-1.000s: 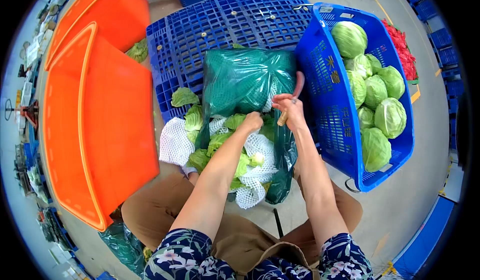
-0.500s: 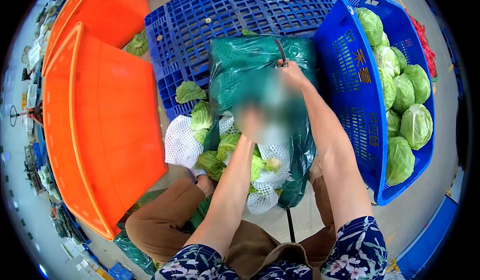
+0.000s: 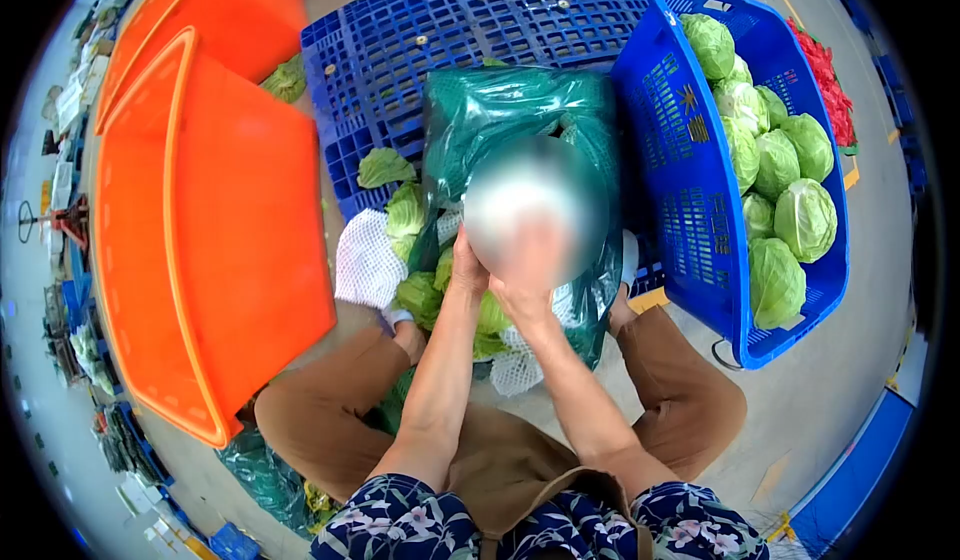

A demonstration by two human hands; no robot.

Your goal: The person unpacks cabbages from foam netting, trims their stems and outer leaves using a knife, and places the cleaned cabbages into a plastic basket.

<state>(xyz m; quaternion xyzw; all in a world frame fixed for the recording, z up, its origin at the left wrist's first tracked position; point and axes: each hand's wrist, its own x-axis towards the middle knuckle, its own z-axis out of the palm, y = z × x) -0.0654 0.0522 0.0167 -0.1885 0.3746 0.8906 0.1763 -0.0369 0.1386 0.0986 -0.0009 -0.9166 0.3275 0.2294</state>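
Observation:
A round white thing (image 3: 515, 195), heavily blurred, is in front of me above a dark green plastic bag (image 3: 480, 95). Around its left side my left hand (image 3: 465, 265) is closed, fingers partly lost in the blur. My right hand (image 3: 525, 285) lies against its lower edge; its fingers are smeared, so their pose is unclear. Loose cabbage leaves (image 3: 404, 212) lie left of the bag, beside a piece of white mesh netting (image 3: 364, 262). More mesh netting (image 3: 516, 368) hangs below my hands, with leaves over it.
A blue basket (image 3: 690, 200) holding several cabbages (image 3: 805, 220) stands at my right, red netting (image 3: 822, 85) behind it. Orange bins (image 3: 240, 220) are on the left. The bag rests on a blue pallet (image 3: 400, 60). My bent legs frame the work area.
My right hand has come down and left from the bag's upper right to the white thing. The curved blade it held is no longer clearly visible. My left hand has shifted slightly left.

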